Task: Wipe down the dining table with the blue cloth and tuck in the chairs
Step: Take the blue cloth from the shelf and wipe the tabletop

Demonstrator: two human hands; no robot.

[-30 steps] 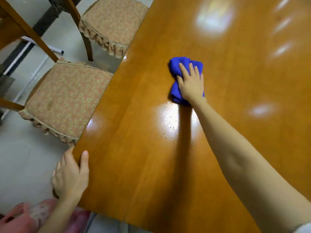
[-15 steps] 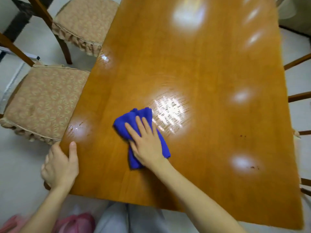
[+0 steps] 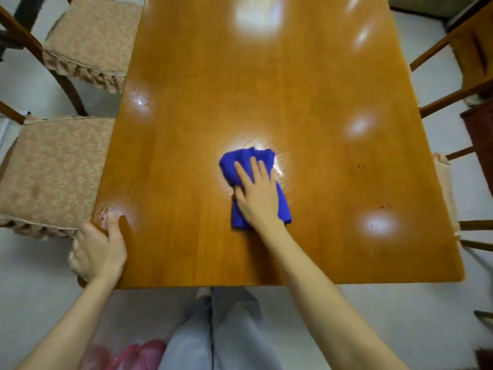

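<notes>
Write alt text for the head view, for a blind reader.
A right hand presses a blue cloth flat on a glossy wooden table while the left hand grips its near left corner. A cushioned chair stands beside that corner.

One table [image 3: 266,76], one blue cloth [image 3: 240,166], four chairs [image 3: 53,169] [image 3: 88,41] [image 3: 474,49] [image 3: 442,182]

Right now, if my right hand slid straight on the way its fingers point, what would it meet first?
Nothing that shows. The right hand presses the blue cloth, fingers pointing toward the far end; ahead lies only bare table with glare, up to the picture's top edge.
</notes>
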